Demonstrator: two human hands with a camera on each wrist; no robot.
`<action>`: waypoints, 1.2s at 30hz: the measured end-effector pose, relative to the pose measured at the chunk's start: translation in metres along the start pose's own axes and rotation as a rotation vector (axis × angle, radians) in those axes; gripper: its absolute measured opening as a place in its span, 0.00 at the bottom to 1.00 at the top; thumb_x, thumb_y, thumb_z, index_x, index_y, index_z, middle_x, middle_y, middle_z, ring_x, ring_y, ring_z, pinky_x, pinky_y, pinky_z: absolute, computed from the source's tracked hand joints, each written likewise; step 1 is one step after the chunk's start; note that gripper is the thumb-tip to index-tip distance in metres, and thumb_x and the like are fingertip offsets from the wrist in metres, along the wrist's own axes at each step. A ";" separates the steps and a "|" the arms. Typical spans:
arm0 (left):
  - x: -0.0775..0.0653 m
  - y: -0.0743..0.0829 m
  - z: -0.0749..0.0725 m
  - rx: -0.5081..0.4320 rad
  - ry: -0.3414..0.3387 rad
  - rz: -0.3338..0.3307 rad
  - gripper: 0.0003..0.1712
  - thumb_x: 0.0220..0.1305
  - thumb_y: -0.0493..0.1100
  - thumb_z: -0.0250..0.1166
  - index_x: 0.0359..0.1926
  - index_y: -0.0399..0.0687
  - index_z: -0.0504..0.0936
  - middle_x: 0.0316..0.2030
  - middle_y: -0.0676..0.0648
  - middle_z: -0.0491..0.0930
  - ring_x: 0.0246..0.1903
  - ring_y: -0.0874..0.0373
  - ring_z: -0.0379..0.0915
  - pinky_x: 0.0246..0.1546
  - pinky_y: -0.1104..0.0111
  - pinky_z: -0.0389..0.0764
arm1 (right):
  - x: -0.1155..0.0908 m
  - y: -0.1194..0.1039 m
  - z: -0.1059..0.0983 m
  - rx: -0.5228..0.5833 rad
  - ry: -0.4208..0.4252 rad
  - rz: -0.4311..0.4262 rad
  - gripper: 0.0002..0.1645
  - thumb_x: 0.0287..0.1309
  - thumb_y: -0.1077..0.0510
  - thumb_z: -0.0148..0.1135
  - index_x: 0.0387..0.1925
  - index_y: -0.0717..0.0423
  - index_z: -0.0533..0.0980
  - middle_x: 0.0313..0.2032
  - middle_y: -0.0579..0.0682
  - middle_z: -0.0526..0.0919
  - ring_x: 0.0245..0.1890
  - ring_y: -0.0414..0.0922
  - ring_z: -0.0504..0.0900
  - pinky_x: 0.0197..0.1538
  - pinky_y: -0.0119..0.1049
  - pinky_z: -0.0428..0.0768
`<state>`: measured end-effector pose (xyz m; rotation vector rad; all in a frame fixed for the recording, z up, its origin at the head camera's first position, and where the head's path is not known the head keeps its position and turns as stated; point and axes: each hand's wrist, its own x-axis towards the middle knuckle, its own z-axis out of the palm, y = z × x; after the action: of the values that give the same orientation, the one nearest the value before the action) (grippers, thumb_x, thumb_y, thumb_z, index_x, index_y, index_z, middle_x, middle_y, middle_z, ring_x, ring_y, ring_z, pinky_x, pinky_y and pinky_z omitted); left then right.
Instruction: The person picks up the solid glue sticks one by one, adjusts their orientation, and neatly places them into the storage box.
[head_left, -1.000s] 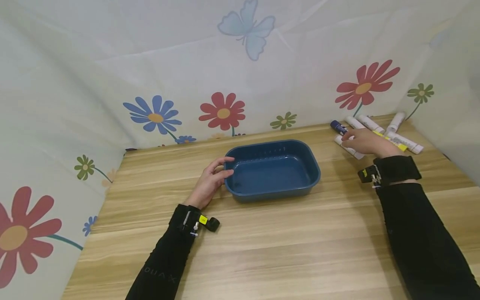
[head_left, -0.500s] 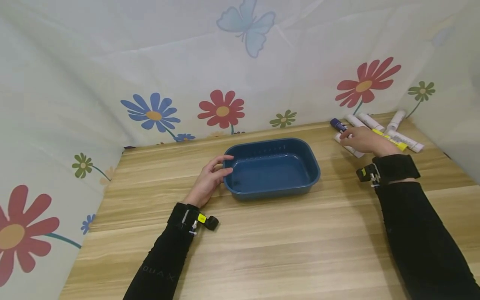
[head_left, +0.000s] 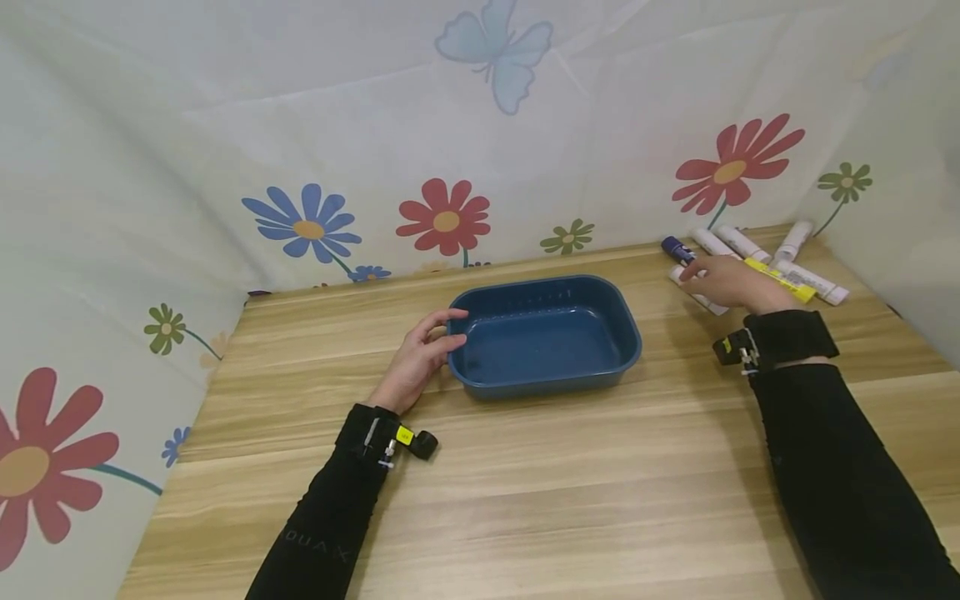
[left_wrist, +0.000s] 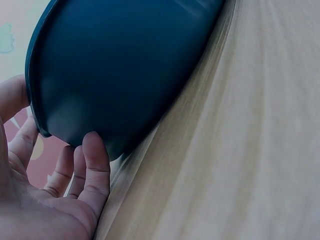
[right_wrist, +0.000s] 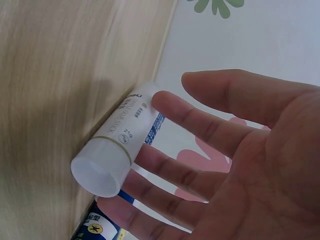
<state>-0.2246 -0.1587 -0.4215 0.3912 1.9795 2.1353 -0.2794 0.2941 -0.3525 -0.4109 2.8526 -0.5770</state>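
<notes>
My left hand (head_left: 408, 367) holds the left end of a blue plastic basin (head_left: 543, 387). Thumb and one finger lie over its rim; in the left wrist view the other fingertips (left_wrist: 95, 147) rest against the outer wall. My right hand (head_left: 727, 282) is over the back right of the table, at a white glue stick (right_wrist: 112, 142) lying on its side. Its fingers are extended and touch the stick, while the thumb (right_wrist: 215, 87) stays apart from it. Beside this stick lies a dark blue tube (head_left: 677, 250), partly hidden by the hand.
Several more white tubes (head_left: 742, 246) lie behind and right of my right hand, with a yellow one (head_left: 802, 292) among them. A flower-printed curtain (head_left: 570, 150) borders the wooden table (head_left: 555, 492) at the back and sides.
Both hands keep their places at the basin and the glue stick. The head view shifts only slightly.
</notes>
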 end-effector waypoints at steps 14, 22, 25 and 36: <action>0.000 0.002 0.000 -0.008 -0.011 0.008 0.20 0.63 0.40 0.59 0.56 0.52 0.72 0.58 0.45 0.62 0.47 0.44 0.66 0.40 0.66 0.75 | 0.006 -0.009 0.012 -0.002 0.024 0.081 0.20 0.60 0.59 0.50 0.51 0.66 0.69 0.50 0.74 0.68 0.41 0.60 0.68 0.43 0.56 0.70; 0.002 0.000 0.000 -0.019 -0.015 0.011 0.21 0.61 0.43 0.61 0.56 0.51 0.72 0.57 0.44 0.62 0.46 0.45 0.66 0.38 0.66 0.75 | 0.008 -0.011 0.018 0.017 0.085 0.117 0.19 0.55 0.61 0.52 0.48 0.67 0.70 0.46 0.72 0.71 0.39 0.60 0.69 0.43 0.55 0.70; 0.002 -0.001 0.000 -0.025 -0.018 0.013 0.21 0.62 0.42 0.61 0.56 0.51 0.72 0.57 0.44 0.62 0.45 0.45 0.67 0.37 0.66 0.76 | 0.009 -0.008 0.020 0.021 0.105 0.117 0.19 0.54 0.62 0.52 0.47 0.67 0.71 0.44 0.71 0.72 0.38 0.60 0.69 0.44 0.57 0.69; 0.000 0.000 -0.001 -0.020 -0.015 0.016 0.21 0.63 0.41 0.60 0.57 0.48 0.71 0.56 0.42 0.62 0.42 0.48 0.68 0.35 0.68 0.75 | 0.015 -0.006 0.021 0.168 0.126 0.059 0.20 0.57 0.61 0.52 0.50 0.66 0.71 0.35 0.62 0.72 0.24 0.49 0.71 0.25 0.39 0.71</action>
<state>-0.2250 -0.1600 -0.4211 0.4199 1.9519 2.1531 -0.2870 0.2767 -0.3706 -0.2702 2.8920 -0.8521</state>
